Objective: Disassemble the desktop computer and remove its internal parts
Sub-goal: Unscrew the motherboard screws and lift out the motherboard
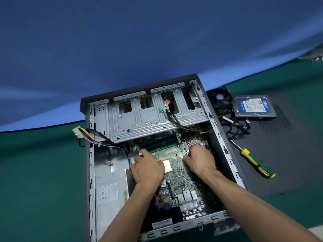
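Green matting point(35, 172) is covering the table under a blue backdrop. At centre frame the open computer case point(90, 172) is lying flat, its power supply point(110, 193) sitting lower left. Over the green circuit board point(176, 179), the left hand point(148, 167) and right hand point(201, 160) are pressing down, fingers bent; whether either is gripping anything I cannot tell. Right of the case, a fan point(220, 98), hard drive point(254, 106) and screwdriver point(253, 160) are lying on a dark panel point(279, 154).

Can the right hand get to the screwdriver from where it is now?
Probably yes. The right hand is inside the case on the motherboard; the screwdriver lies uncovered just outside the case wall, on that side.
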Demonstrator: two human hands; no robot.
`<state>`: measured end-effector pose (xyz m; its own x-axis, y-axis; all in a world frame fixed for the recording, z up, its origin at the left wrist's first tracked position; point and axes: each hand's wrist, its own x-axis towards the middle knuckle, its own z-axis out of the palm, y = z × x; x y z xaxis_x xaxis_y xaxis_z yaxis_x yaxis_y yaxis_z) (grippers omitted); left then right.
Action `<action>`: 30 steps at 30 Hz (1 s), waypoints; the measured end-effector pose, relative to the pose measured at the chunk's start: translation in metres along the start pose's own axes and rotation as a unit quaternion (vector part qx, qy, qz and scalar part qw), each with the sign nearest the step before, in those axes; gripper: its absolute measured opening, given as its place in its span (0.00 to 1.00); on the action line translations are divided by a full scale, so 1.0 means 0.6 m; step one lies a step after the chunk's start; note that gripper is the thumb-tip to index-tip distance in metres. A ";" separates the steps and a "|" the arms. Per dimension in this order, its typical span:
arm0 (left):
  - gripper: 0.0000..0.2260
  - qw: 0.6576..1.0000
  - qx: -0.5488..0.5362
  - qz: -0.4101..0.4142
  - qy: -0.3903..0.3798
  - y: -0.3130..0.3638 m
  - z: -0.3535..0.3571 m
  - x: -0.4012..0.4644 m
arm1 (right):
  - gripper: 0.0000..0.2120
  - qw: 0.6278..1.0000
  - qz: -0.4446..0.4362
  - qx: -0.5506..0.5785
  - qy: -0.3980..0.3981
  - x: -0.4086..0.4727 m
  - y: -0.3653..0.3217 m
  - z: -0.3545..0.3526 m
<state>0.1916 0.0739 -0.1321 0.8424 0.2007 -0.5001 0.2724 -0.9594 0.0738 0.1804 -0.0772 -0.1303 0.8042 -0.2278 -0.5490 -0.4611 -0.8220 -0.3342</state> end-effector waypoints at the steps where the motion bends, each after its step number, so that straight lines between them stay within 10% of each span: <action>1: 0.19 1.000 0.012 0.004 -0.002 -0.001 0.002 0.002 | 0.16 1.000 -0.001 -0.002 0.006 0.002 -0.001 -0.001; 9: 0.17 0.969 0.215 0.119 0.032 -0.015 0.013 -0.018 | 0.16 0.999 -0.008 -0.019 0.028 0.019 -0.007 -0.002; 17: 0.13 0.981 0.179 0.061 -0.032 -0.007 0.017 -0.004 | 0.13 0.992 -0.040 -0.108 0.046 -0.012 -0.016 -0.008; 23: 0.15 0.990 0.138 0.020 -0.017 -0.003 0.021 -0.009 | 0.06 0.972 -0.163 -0.073 -0.151 -0.061 0.003 -0.004; 30: 0.14 0.964 0.217 0.152 0.026 -0.012 0.009 -0.024 | 0.06 0.955 -0.221 -0.057 -0.190 -0.065 -0.003 -0.002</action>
<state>0.1751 0.0769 -0.1304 0.8781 -0.1046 -0.4669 -0.2015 -0.9659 -0.1624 0.1502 -0.0675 -0.1074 0.7067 0.3427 -0.6189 -0.0463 -0.8505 -0.5239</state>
